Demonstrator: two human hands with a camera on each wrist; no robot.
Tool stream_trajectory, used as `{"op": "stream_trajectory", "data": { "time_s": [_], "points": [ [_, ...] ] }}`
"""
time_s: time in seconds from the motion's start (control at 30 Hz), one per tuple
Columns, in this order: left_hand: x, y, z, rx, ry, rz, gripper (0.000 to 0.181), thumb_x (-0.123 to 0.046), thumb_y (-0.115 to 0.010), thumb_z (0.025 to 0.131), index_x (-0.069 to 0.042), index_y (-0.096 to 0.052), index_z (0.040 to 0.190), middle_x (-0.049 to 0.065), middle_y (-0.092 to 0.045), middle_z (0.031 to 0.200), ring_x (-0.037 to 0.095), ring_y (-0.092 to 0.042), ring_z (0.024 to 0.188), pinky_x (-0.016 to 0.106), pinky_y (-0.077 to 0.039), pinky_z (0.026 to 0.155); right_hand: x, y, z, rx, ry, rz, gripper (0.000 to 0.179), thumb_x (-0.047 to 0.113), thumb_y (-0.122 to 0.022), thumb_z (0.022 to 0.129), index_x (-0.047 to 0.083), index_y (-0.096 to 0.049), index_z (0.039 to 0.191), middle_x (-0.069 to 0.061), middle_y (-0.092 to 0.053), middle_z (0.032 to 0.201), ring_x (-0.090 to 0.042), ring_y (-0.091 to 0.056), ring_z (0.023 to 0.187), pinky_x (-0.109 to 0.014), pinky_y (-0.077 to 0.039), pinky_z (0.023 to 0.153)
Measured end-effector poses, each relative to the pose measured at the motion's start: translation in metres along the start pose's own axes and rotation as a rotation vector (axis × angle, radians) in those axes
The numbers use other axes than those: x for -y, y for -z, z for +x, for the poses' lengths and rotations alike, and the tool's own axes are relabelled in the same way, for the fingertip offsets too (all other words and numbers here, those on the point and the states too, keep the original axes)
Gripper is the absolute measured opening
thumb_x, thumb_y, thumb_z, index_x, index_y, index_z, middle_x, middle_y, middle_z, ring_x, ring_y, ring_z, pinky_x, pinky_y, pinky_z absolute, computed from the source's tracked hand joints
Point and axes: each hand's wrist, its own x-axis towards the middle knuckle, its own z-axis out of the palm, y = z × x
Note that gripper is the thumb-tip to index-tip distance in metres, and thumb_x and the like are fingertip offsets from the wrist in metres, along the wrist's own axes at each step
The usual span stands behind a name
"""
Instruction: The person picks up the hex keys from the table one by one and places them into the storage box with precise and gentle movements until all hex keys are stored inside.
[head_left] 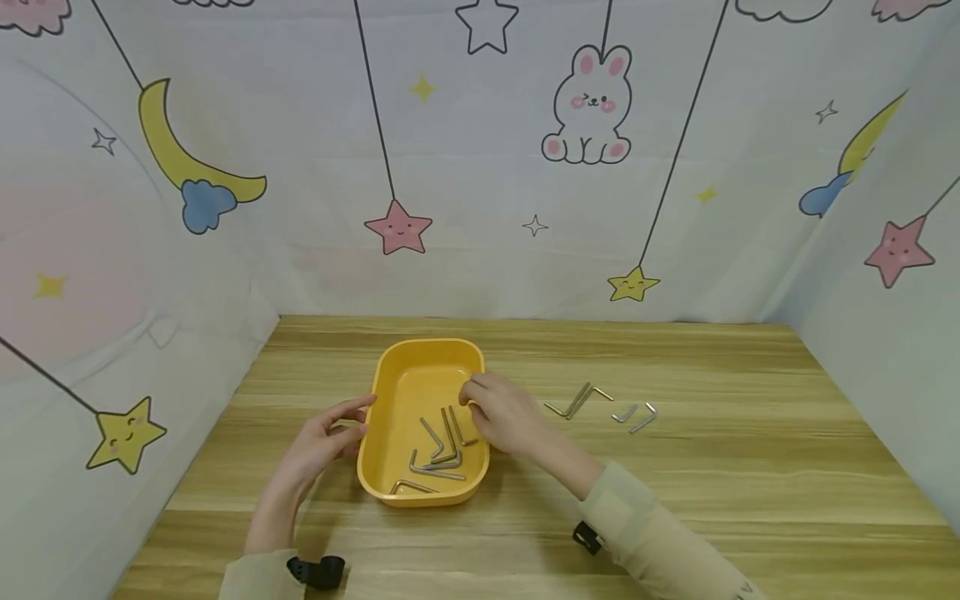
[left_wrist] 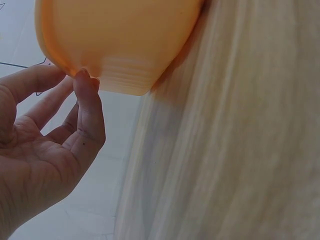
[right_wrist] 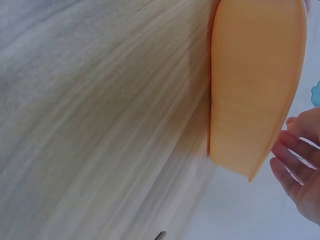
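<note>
A yellow plastic tray (head_left: 420, 500) stands on the table with several L-shaped hex keys (head_left: 438, 476) inside, some silver, some brassy. At its left side my left hand (head_left: 324, 442) holds the rim; in the left wrist view, the thumb touches the outer wall just under the lip. My right hand (head_left: 504, 412) is over the tray's right rim, fingers loosely bent above the inside, close to a hex key (head_left: 459, 427). No key shows between the right fingers in the right wrist view, but their tips are partly hidden behind the rim.
To the right of the tray lie brassy hex keys (head_left: 579, 402), with smaller silver hex keys (head_left: 645, 419) farther right. The wood-grain table (head_left: 712, 475) is bounded by a printed white cloth (head_left: 495, 283) at the back and on both sides.
</note>
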Motion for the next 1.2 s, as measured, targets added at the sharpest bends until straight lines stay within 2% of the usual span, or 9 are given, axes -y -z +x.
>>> {"op": "stream_trajectory", "data": {
  "time_s": [0.5, 0.77, 1.0, 1.2],
  "points": [
    [0.001, 0.001, 0.0, 0.005, -0.002, -0.006, 0.049, -0.014, -0.056, 0.097, -0.011, -0.044, 0.145, 0.02, -0.045, 0.127, 0.01, -0.059, 0.084, 0.023, -0.055, 0.077, -0.009, -0.001, -0.015, -0.116, 0.01, -0.021, 0.018, 0.001, -0.063, 0.084, 0.014, -0.065, 0.098, 0.002, -0.064, 0.098, -0.014, -0.061, 0.093, -0.026, -0.052, 0.076],
    [0.001, 0.001, 0.0, 0.008, -0.003, -0.017, 0.051, -0.016, -0.058, 0.096, -0.011, -0.044, 0.145, 0.02, -0.045, 0.126, 0.01, -0.059, 0.083, 0.022, -0.055, 0.077, -0.013, 0.003, -0.027, -0.142, 0.008, -0.037, 0.024, 0.003, -0.065, 0.082, 0.014, -0.065, 0.104, 0.002, -0.065, 0.1, -0.015, -0.062, 0.095, -0.028, -0.053, 0.079],
    [0.002, 0.001, 0.001, 0.006, 0.001, -0.004, 0.05, -0.015, -0.057, 0.096, -0.012, -0.044, 0.145, 0.019, -0.045, 0.127, 0.012, -0.061, 0.087, 0.023, -0.056, 0.078, -0.02, 0.004, -0.035, -0.182, 0.061, -0.034, 0.03, -0.002, -0.067, 0.079, 0.013, -0.065, 0.105, 0.002, -0.065, 0.098, -0.015, -0.062, 0.094, -0.028, -0.054, 0.08],
    [0.001, 0.001, 0.001, 0.004, -0.002, -0.014, 0.05, -0.015, -0.057, 0.096, -0.011, -0.044, 0.145, 0.019, -0.045, 0.126, 0.013, -0.061, 0.089, 0.023, -0.056, 0.078, -0.03, 0.004, -0.046, -0.184, 0.089, -0.04, 0.032, -0.004, -0.067, 0.076, 0.012, -0.065, 0.104, 0.002, -0.065, 0.097, -0.015, -0.062, 0.094, -0.029, -0.054, 0.082]
  ]
}}
